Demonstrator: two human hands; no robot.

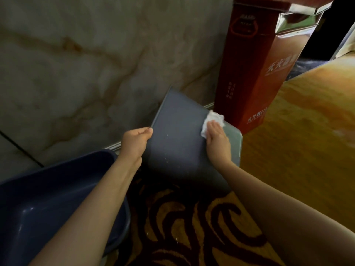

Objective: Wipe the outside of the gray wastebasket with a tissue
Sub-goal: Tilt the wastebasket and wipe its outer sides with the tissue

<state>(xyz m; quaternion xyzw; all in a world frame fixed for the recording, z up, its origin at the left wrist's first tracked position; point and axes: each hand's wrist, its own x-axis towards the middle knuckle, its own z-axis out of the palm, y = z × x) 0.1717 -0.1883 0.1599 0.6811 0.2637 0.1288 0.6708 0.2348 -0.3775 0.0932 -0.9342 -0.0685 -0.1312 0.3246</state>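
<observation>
The gray wastebasket (178,137) is tipped on its side in the middle of the view, its rim toward the wall at the upper left and its base at the right. My left hand (137,144) pinches the rim at the basket's left edge. My right hand (218,140) lies flat on the outer wall near the base and presses a crumpled white tissue (213,120) against it. The tissue sticks out beyond my fingertips. Small pale specks dot the basket's wall.
A tall red carton (257,73) stands right behind the basket's base. A dark blue plastic tub (48,198) sits at the lower left under my left forearm. A marble wall (76,73) rises behind. A patterned brown and yellow carpet (182,227) covers the floor.
</observation>
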